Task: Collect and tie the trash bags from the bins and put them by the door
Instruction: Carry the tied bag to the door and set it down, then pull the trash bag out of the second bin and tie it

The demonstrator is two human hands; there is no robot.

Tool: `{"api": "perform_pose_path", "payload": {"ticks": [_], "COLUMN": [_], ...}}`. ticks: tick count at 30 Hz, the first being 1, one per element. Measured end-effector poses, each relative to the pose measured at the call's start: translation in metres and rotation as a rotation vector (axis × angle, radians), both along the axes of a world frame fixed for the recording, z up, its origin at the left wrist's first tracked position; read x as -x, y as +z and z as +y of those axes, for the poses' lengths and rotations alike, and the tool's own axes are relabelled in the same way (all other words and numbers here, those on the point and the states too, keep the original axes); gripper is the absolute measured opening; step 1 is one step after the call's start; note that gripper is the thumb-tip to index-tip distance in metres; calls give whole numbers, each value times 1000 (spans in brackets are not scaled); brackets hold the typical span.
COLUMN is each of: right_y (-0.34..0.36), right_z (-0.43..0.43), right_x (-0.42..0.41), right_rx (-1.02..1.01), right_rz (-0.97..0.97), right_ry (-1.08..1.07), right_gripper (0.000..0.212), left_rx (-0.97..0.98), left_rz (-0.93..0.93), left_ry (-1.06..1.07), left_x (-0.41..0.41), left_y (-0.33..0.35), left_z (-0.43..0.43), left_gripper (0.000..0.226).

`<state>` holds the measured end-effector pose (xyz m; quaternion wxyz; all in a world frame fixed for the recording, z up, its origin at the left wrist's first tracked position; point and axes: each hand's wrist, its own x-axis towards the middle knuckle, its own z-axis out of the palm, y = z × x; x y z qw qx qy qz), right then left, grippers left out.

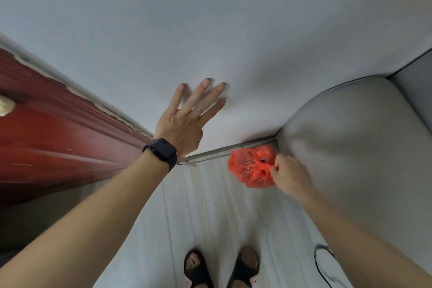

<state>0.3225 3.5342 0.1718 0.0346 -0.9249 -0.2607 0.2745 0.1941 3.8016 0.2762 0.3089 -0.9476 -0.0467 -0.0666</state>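
Head view, looking down a wall to the floor. The right hand (pixel 291 176) pinches the knotted neck of a small red trash bag (pixel 251 167), its fingers (pixel 275 166) closed narrowly on the gathered plastic. The bag is thin, glossy, crinkled film, rounded and full, tied at the top; it sits low at the foot of the wall (pixel 233 18), just beside the grey upholstered sofa arm (pixel 350 135), and whether it rests on the floor cannot be told. The left hand (pixel 184 121) lies flat against the smooth, pale painted wall, fingers spread wide and holding nothing; it bears a plain ring (pixel 198 109) and a dark, square-faced smartwatch (pixel 162 151) on the wrist. At left runs a dark red wooden door (pixel 58 138) with chipped paint along its edge. The floor (pixel 210 206) is pale wood-grain planking. Two feet in dark sandals (pixel 222 269) stand below. No writing is legible.
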Motion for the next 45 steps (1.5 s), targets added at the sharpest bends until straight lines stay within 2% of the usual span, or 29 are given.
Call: {"api": "perform_pose_path", "payload": {"ticks": [4, 8, 12, 14, 16, 20, 23, 26, 29, 32, 36, 41, 45], "right_y": [-22, -42, -63, -67, -66, -46, -5, 61, 123, 199, 300, 402, 451], "right_z": [11, 15, 12, 9, 7, 11, 13, 10, 1, -16, -61, -131, -207], "right_x": [-22, -43, -49, -42, -33, -21, -11, 4, 21, 41, 77, 143, 225], "right_rx": [33, 14, 22, 43, 56, 42, -43, -161, -246, -320, -334, -414, -467], "right_rz": [16, 23, 223, 304, 343, 389, 413, 425, 401, 326, 119, -107, -220], "right_ry": [6, -124, -330, -310, -269, -197, -172, -168, -162, -153, -149, -282, -467], "right_gripper": [21, 23, 49, 55, 52, 50, 45, 38, 33, 29, 32, 33, 31], "left_rx": [-165, -195, -220, -222, -211, -80, 126, 362, 589, 768, 927, 977, 982], "left_rz": [-40, -62, -56, -65, -64, 0, 169, 332, 378, 363, 304, 203, 309], "left_ry": [-53, -71, -81, -79, -57, 24, 132, 328, 513, 536, 358, 59, -199], "left_x": [-3, -8, -8, -8, -7, -1, 0, 3, 11, 20, 31, 59, 90], "left_y": [-15, -20, -22, -23, -22, -14, 10, 48, 82, 129, 206, 281, 321], "left_z": [17, 20, 22, 24, 21, 6, -19, -48, -71, -92, -129, -183, -249], "left_gripper": [86, 86, 88, 89, 89, 87, 86, 80, 71, 59, 51, 47, 47]}}
